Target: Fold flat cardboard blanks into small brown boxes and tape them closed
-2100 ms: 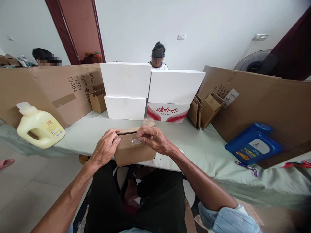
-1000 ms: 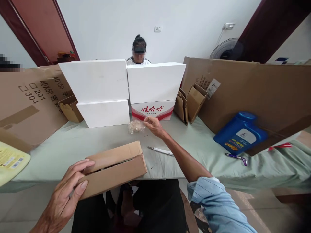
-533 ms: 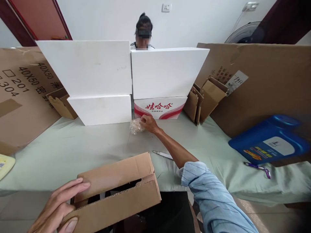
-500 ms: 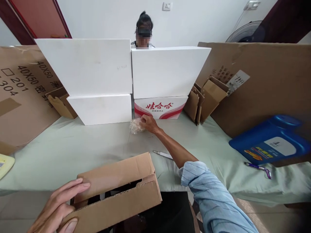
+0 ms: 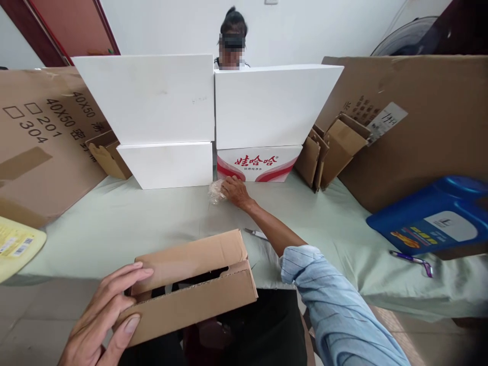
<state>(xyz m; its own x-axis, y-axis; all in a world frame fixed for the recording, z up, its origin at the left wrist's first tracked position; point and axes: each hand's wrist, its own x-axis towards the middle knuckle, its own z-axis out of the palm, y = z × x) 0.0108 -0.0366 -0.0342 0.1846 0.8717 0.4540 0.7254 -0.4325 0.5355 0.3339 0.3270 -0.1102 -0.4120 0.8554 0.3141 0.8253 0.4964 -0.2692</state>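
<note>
My left hand point(image 5: 110, 310) grips the near-left end of a brown cardboard box point(image 5: 194, 300), thumb on the near side and fingers over the far flap. A long gap runs between the box's flaps, with a dark inside. My right hand point(image 5: 235, 192) reaches forward to the table, its fingers closed at a crumpled wad of clear plastic or tape point(image 5: 216, 192). The wad lies in front of the white carton with red lettering point(image 5: 259, 163). Under my right forearm, partly hidden, is a thin utility knife point(image 5: 256, 233).
White boxes point(image 5: 152, 101) are stacked across the back, with a person point(image 5: 232, 40) behind them. Large cardboard sheets point(image 5: 427, 112) flank the table. Folded small boxes point(image 5: 343, 145), a blue jug point(image 5: 430, 216), a purple razor point(image 5: 412, 262) and a yellow bottle point(image 5: 19, 249) lie around.
The view has shifted slightly, moving the scene to the right and up. My right hand stays at the plastic wad, and my left hand keeps hold of the box.
</note>
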